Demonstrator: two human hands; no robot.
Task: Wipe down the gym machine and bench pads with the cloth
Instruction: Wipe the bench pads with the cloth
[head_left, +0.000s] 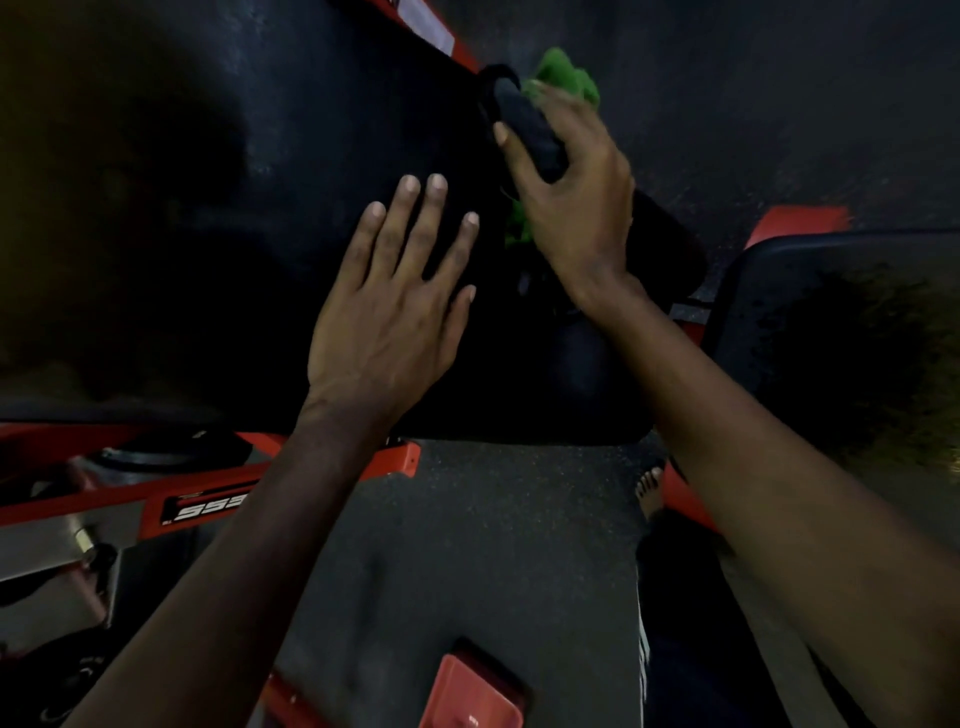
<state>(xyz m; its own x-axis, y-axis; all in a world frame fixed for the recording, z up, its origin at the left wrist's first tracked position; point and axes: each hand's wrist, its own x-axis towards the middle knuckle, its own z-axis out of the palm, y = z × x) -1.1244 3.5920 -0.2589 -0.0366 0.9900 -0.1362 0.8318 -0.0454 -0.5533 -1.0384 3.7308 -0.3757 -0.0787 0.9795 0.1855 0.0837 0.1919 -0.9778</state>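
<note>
The right forearm (769, 483) reaches in closest, over the floor; beyond it the pad (322, 130) fills the middle, with the frame (218, 480) at its near edge; the left hand (384, 322) lies flat on the pad, fingers straight; the right hand (571, 208) curls round a grip (524, 124), the cloth (566, 73) bunched behind it; soft and light, it looks apt to slip, so a full palmful pressed to the surface should serve best.
</note>
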